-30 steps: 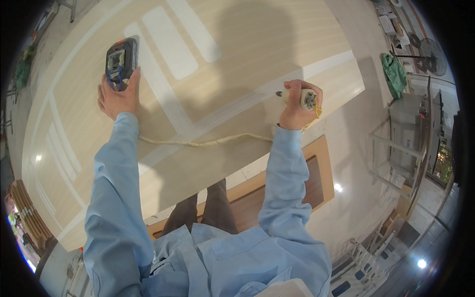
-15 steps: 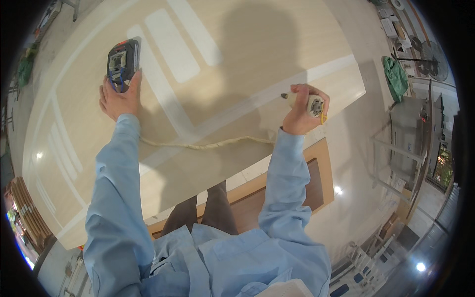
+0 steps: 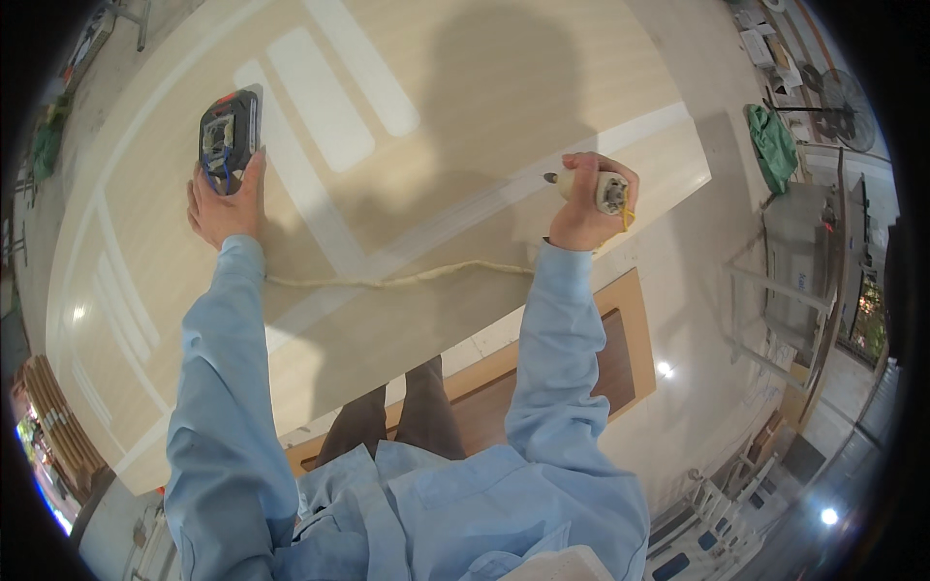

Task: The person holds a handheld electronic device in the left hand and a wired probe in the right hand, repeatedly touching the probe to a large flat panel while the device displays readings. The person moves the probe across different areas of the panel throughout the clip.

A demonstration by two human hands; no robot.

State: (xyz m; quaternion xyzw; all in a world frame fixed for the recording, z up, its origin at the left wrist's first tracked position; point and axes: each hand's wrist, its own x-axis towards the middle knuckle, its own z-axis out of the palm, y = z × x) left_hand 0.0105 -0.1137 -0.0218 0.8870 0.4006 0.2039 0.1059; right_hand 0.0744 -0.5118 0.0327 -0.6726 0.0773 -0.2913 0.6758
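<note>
My left hand [image 3: 228, 205] is closed on the near end of a black battery pack [image 3: 231, 126] with blue wires and a taped patch on top. The pack is over the far left part of a large cream panel [image 3: 465, 126] with white stripes. Near the panel's right corner, my right hand [image 3: 586, 208] grips a cream, rounded handheld tool [image 3: 608, 194]. A dark tip pokes out at the tool's left end; a grey end piece and yellow wire show at its right. A wrapped cream cord [image 3: 407, 282] runs across the panel between my two arms.
Below the panel's near edge lies a brown board with a tan border [image 3: 628, 339], beside my legs. At the right stand a metal frame [image 3: 780, 286], a green bag [image 3: 772, 147] and a fan [image 3: 845, 108]. Stacked brown boards [image 3: 60, 416] are at the left.
The panel's stripes and the battery pack appear slightly farther left and nearer to me. My right hand with the tool has shifted slightly left and away. Both holds are the same.
</note>
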